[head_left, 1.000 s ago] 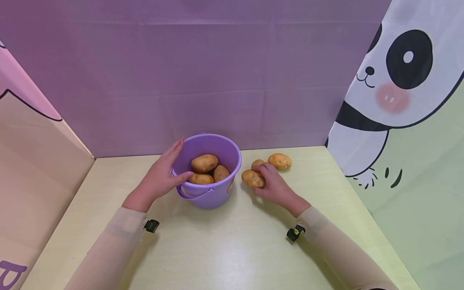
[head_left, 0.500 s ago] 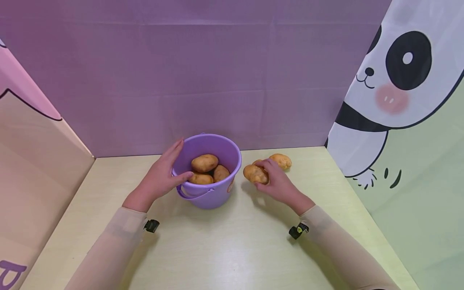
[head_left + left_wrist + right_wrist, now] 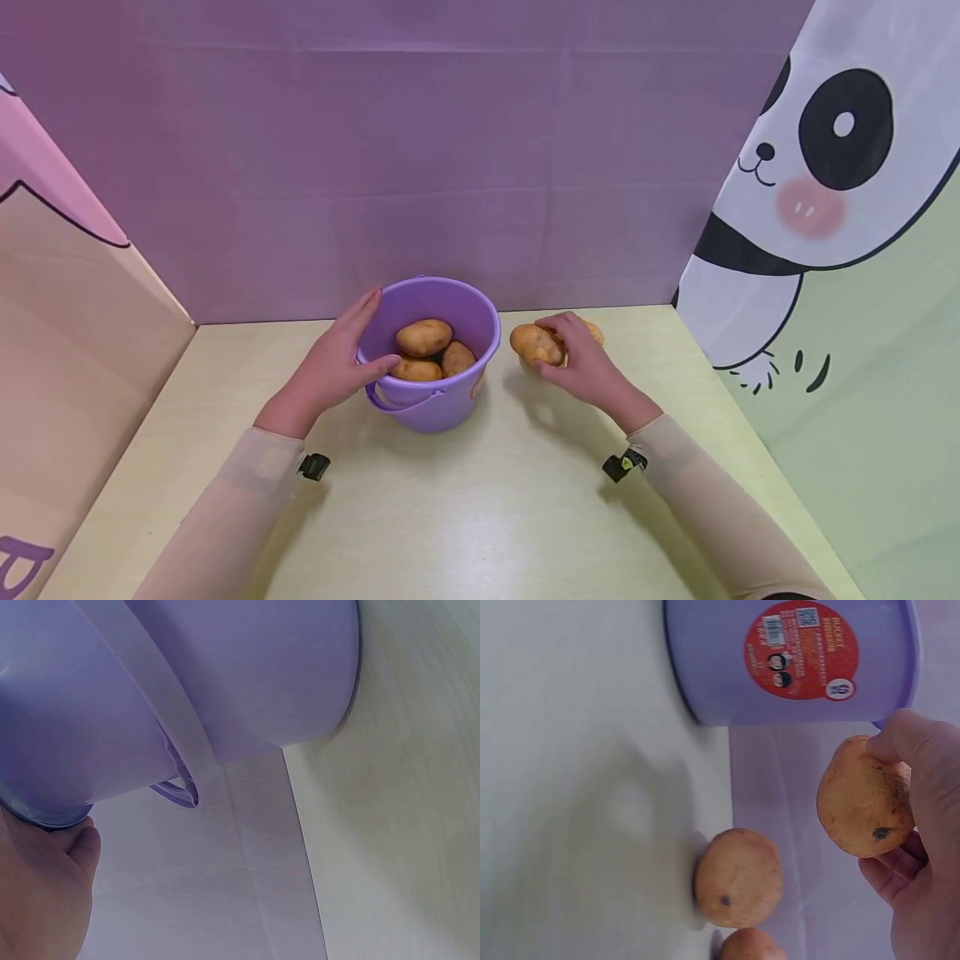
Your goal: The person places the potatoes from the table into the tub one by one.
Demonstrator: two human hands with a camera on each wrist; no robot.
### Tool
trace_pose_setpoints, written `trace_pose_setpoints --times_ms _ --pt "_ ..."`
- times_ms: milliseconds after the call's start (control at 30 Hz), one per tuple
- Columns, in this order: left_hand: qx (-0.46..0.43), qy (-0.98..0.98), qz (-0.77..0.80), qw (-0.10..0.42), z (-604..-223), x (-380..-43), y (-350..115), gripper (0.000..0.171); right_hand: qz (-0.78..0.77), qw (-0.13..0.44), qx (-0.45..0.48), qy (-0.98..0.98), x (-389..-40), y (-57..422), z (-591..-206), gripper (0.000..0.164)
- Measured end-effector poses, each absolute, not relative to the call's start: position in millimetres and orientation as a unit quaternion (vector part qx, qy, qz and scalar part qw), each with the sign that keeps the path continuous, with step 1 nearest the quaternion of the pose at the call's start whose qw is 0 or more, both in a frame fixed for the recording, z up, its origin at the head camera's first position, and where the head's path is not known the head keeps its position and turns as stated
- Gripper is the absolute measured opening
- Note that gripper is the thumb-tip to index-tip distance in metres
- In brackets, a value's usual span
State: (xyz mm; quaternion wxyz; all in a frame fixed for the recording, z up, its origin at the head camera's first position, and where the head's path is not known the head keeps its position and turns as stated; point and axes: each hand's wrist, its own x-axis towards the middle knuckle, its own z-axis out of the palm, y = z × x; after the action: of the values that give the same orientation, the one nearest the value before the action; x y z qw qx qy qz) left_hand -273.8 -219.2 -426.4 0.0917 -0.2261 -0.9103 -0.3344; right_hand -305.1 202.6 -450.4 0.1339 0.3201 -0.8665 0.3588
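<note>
A purple bucket [image 3: 423, 408] stands upright on the table, with several potatoes [image 3: 423, 337] inside. My left hand [image 3: 330, 358] holds its left side at the rim, the thumb over the near edge. In the left wrist view that hand [image 3: 45, 892] shows at the rim beside the bucket's wall [image 3: 270, 667]. Right of the bucket, my right hand [image 3: 587, 367] grips a potato [image 3: 537, 344] between thumb and fingers, raised off the table. The right wrist view shows the held potato [image 3: 864, 799] apart from two potatoes on the table, a nearer one [image 3: 739, 877] and one partly cut off [image 3: 751, 946].
Behind the held potato, another potato [image 3: 595, 332] lies partly hidden by the right hand. A purple backdrop [image 3: 450, 167] closes off the table's [image 3: 465, 517] far edge. Printed side panels [image 3: 840, 333] flank it. The bucket's handle [image 3: 405, 408] hangs at its near side.
My right hand has lifted the gripped potato off the table, moving it up and slightly right, over the other potatoes. The left hand and the bucket stay in place.
</note>
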Motion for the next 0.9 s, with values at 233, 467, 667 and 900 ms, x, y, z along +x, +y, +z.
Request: trace_pose_setpoints --times_ms 233,467,667,900 --pt "-0.227 -0.910 -0.336 0.092 -427 -275 -219 0.103 0.365 0.129 0.311 -0.868 -306 206 -434 0.059" --pt "-0.226 -0.910 -0.336 0.091 -425 -273 -219 0.104 0.365 0.141 0.316 -0.864 -309 209 -422 0.056" --pt "-0.226 -0.911 -0.333 0.092 -424 -273 -218 0.104 0.368 0.146 0.327 -0.858 -310 209 -409 0.055" --pt "-0.223 -0.912 -0.333 0.090 -424 -272 -218 0.103 0.366 0.144 0.331 -0.858 -310 209 -394 0.055"
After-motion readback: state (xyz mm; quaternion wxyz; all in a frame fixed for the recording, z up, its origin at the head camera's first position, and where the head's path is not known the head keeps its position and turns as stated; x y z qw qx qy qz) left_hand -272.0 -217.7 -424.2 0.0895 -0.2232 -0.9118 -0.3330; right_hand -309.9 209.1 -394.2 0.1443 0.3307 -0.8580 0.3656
